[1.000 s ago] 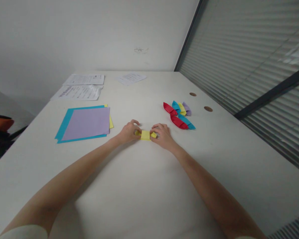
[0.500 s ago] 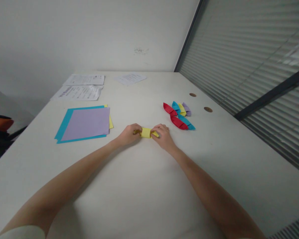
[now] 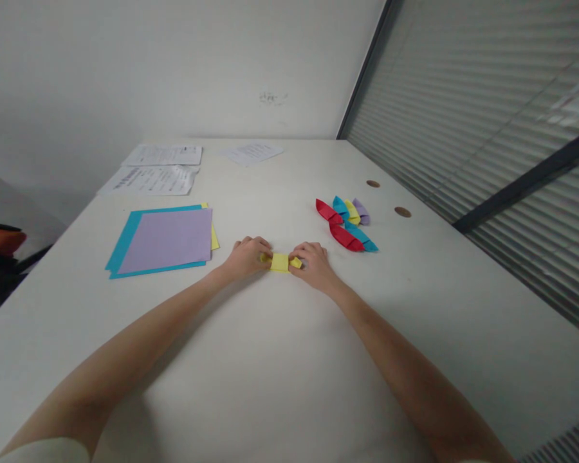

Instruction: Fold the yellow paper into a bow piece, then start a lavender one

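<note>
A small folded yellow paper piece (image 3: 280,262) lies on the white table (image 3: 280,360) between my two hands. My left hand (image 3: 246,255) pinches its left end with curled fingers. Its right end is pinched the same way by my right hand (image 3: 311,262). Both hands rest on the table surface. Up and to the right of my right hand lies a pile of folded paper pieces (image 3: 346,222) in red, blue, yellow and purple.
A stack of flat coloured sheets (image 3: 166,238), purple on top of blue and yellow, lies to the left. Printed white papers (image 3: 155,168) sit at the far edge. Two round cable holes (image 3: 402,211) are near the blinds on the right.
The yellow piece lifted slightly half a second ago and is down on the table again. Both hands shifted a little around it and kept their hold.
</note>
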`<act>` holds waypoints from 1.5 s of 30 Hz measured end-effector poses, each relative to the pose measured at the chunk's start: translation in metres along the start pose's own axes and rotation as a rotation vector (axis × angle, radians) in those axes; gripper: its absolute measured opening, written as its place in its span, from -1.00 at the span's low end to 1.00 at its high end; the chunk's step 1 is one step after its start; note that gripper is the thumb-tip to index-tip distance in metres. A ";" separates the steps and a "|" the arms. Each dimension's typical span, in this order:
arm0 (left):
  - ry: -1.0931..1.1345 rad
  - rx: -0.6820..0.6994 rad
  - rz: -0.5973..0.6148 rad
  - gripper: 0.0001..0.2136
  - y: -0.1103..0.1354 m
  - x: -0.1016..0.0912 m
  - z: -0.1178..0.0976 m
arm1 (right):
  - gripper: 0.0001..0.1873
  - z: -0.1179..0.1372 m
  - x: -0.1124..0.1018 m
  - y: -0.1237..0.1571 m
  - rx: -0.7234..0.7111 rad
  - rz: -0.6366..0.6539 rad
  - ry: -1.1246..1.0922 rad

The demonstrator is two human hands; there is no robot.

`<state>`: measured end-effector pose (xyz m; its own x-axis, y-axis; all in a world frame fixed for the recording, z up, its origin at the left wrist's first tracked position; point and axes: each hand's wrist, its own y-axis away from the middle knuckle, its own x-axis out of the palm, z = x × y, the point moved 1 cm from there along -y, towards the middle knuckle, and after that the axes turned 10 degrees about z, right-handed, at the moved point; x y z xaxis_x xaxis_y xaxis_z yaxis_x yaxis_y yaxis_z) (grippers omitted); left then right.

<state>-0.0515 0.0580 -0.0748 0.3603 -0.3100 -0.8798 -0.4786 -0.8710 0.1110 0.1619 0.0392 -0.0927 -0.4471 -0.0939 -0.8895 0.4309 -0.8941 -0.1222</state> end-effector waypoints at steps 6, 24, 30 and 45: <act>-0.002 -0.014 0.038 -0.75 -0.001 0.000 0.003 | -0.84 0.002 -0.003 0.002 0.026 0.018 0.012; -0.029 -0.050 0.048 -0.73 0.002 -0.005 -0.001 | -0.81 0.003 -0.005 0.002 0.047 0.050 0.044; 0.040 -0.031 0.008 -0.77 0.000 -0.002 0.005 | -0.82 0.002 -0.004 0.003 0.015 0.034 0.058; 0.739 0.154 -0.162 -0.62 0.003 0.000 -0.011 | -0.74 0.014 -0.006 0.009 -0.220 -0.265 -0.302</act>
<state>-0.0442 0.0513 -0.0696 0.8505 -0.4046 -0.3361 -0.4609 -0.8812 -0.1055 0.1574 0.0258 -0.0823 -0.7589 -0.0270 -0.6506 0.4122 -0.7934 -0.4479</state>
